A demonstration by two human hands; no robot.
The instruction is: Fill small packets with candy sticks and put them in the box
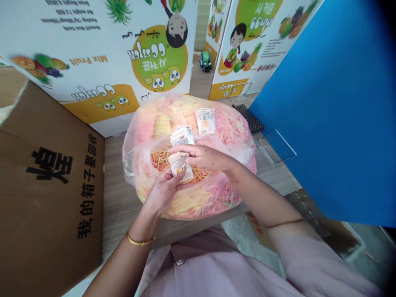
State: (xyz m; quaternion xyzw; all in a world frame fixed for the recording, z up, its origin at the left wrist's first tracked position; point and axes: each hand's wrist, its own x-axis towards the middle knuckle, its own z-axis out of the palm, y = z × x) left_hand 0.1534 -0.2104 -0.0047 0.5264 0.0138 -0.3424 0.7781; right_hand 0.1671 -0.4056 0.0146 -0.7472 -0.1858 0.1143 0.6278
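Note:
A small white printed packet (179,165) is held between my two hands, above an opening in a big clear plastic bag (130,159). My left hand (163,189) grips the packet's lower left with thumb and fingers. From the right, my right hand (204,158) pinches its upper edge, the fingers reaching across the top. Loose thin candy sticks (159,160), yellow, orange and red, show in the opening under my hands. More small packets (182,136) overlap on the bag just beyond my fingers, and a single packet (206,121) lies farther right.
Printed white cartons (117,49) stand behind the bag, with a green tape roll (205,61) in the gap between them. A brown cardboard box (62,165) is at the left, a blue panel (334,115) at the right. Near the panel are a wire loop (276,146) and a dark patterned object (249,117).

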